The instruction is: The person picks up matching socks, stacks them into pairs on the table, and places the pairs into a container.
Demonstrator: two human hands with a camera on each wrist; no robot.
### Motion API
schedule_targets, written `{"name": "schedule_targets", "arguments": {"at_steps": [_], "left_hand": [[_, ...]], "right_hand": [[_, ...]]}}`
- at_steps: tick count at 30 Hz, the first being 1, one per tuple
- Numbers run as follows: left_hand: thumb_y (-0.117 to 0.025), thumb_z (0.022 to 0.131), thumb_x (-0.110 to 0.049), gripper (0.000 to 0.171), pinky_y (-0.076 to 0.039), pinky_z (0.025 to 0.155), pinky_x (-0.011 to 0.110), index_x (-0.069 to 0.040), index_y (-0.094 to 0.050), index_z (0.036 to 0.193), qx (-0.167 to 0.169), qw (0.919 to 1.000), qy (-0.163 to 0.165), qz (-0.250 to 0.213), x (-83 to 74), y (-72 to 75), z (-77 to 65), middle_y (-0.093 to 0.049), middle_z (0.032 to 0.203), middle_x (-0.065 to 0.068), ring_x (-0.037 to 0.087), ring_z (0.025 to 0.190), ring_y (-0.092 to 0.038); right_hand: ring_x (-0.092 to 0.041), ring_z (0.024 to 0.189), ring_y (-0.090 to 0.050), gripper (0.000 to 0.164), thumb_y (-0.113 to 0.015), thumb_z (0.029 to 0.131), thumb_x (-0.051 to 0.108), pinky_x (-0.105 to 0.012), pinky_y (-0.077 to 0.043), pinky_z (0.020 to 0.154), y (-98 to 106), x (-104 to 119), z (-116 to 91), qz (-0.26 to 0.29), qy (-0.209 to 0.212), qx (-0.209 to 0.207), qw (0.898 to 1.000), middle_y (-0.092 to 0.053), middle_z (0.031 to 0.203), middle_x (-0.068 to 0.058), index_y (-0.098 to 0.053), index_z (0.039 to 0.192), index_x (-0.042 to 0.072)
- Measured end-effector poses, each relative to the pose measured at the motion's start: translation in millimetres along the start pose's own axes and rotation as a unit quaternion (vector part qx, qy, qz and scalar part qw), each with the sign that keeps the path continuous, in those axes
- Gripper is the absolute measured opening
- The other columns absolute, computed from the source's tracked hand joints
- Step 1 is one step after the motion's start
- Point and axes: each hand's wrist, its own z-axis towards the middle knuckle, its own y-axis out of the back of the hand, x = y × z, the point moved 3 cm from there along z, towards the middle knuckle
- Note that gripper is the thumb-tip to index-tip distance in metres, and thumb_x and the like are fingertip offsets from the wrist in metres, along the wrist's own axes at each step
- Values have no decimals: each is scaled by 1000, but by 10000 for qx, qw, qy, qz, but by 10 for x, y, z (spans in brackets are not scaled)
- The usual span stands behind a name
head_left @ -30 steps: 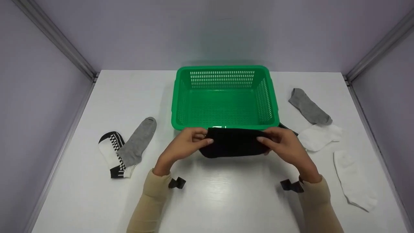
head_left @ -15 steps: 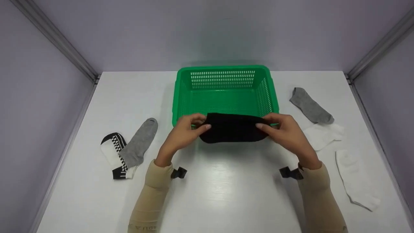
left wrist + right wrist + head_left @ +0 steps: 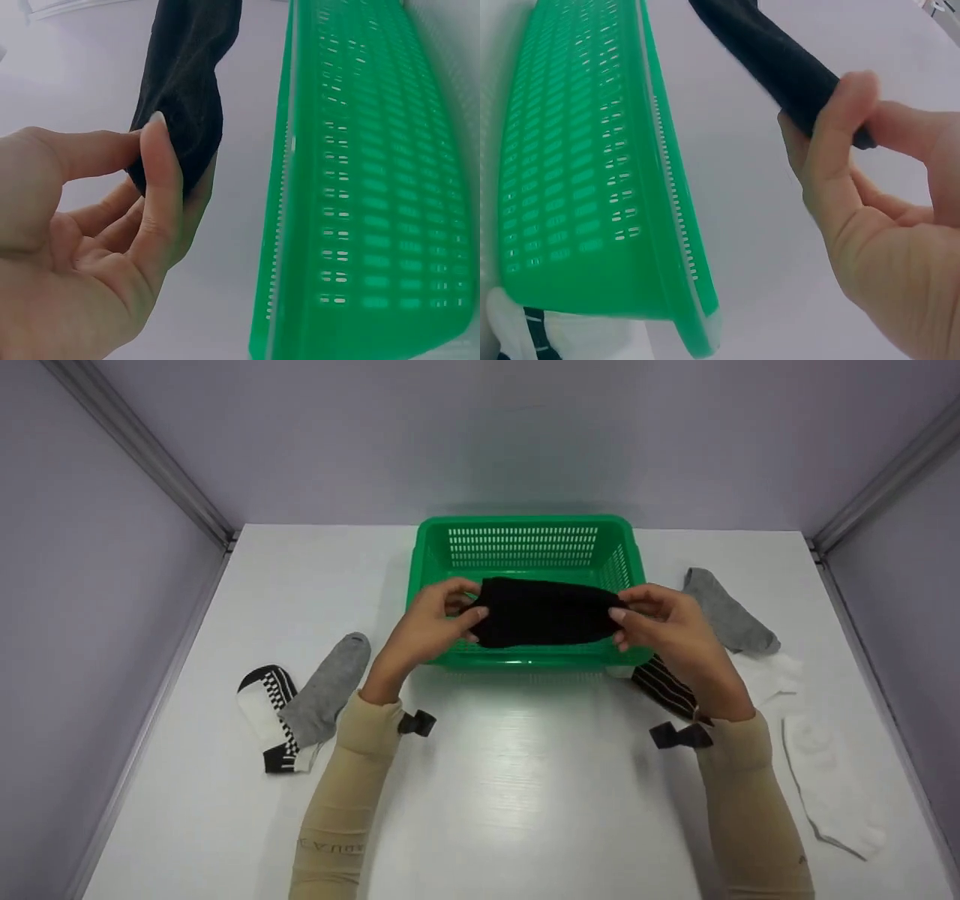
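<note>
A black sock (image 3: pixel 547 613) is stretched sideways between my two hands, above the green basket (image 3: pixel 525 661). My left hand (image 3: pixel 433 622) pinches its left end between thumb and fingers. At the other end, my right hand (image 3: pixel 669 622) pinches the sock the same way. The left wrist view shows the dark cloth (image 3: pixel 184 97) gripped at its tip, beside the basket wall (image 3: pixel 375 187). In the right wrist view the sock (image 3: pixel 780 64) slants up away from the fingers, higher than the basket rim (image 3: pixel 679 225). Part of the basket's floor is hidden behind the sock.
On the left of the white table (image 3: pixel 495 825), a grey sock (image 3: pixel 326 690) overlaps a black-and-white checkered sock (image 3: pixel 266 712). To the right lie another grey sock (image 3: pixel 727 611), white socks (image 3: pixel 829 787) and a black striped sock (image 3: pixel 664 686) partly under my right wrist.
Both hands have moved forward, away from me, carrying the black sock from in front of the basket to above it. The striped sock by the basket has come more into sight.
</note>
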Motion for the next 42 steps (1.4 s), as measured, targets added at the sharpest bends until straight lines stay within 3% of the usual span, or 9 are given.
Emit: {"name": "schedule_targets", "arguments": {"at_steps": [7, 13, 19, 26, 32, 38, 42], "left_hand": [[-63, 107, -15, 38, -62, 95, 40, -3, -57, 142, -117, 9996, 41, -247, -118, 120, 257, -64, 136, 17, 30, 112, -71], [-61, 108, -24, 41, -61, 97, 41, -5, -58, 144, -203, 9996, 170, -47, -52, 210, 447, -61, 142, 15, 28, 121, -67], [-60, 109, -29, 41, -61, 94, 40, -6, -59, 143, -246, 9992, 288, 91, 58, 258, 606, -60, 145, 13, 25, 119, -66], [-58, 109, -30, 38, -56, 80, 30, -7, -63, 139, -393, 9976, 509, 266, 129, 250, 817, -64, 138, 14, 20, 101, -64], [-56, 110, -29, 40, -52, 82, 32, -6, -61, 142, -502, 9964, 624, 260, 147, 223, 1005, -62, 141, 13, 16, 95, -60], [-54, 111, -29, 40, -48, 76, 31, -7, -60, 144, -543, 9945, 829, 352, 205, 199, 1154, -62, 142, 12, 11, 74, -49], [-54, 111, -28, 41, -56, 92, 40, -5, -58, 145, -673, 9921, 1014, 295, 269, 222, 1207, -57, 149, 13, 13, 86, -58]], "right_hand": [[-16, 83, -71, 29, -74, 100, 22, -29, -64, 81, 31, 58, 180, 696, 261, -335, 9967, -69, 100, -4, -66, 119, 1], [-14, 74, -56, 33, -70, 102, 32, -25, -55, 69, 5, 100, 435, 679, 355, -246, 9968, -60, 89, -2, -67, 112, 1], [-15, 70, -37, 30, -68, 103, 33, -30, -36, 66, 7, 87, 763, 918, 206, 128, 9955, -48, 80, 0, -67, 106, 3], [-17, 69, -23, 31, -67, 104, 33, -38, -24, 72, -46, 79, 1116, 1016, -67, 280, 9944, -31, 75, 0, -62, 89, 6], [-16, 68, -31, 31, -65, 106, 29, -33, -29, 67, -84, 37, 1347, 1330, -361, 258, 9901, -39, 75, -1, -61, 86, 5], [-14, 71, -40, 27, -63, 106, 27, -27, -39, 67, -63, -88, 1533, 1594, -776, 86, 9841, -47, 81, -3, -63, 92, 4], [-14, 72, -43, 27, -65, 105, 26, -25, -41, 65, -78, -169, 1635, 1644, -904, 20, 9822, -49, 81, -2, -62, 90, 4]]}}
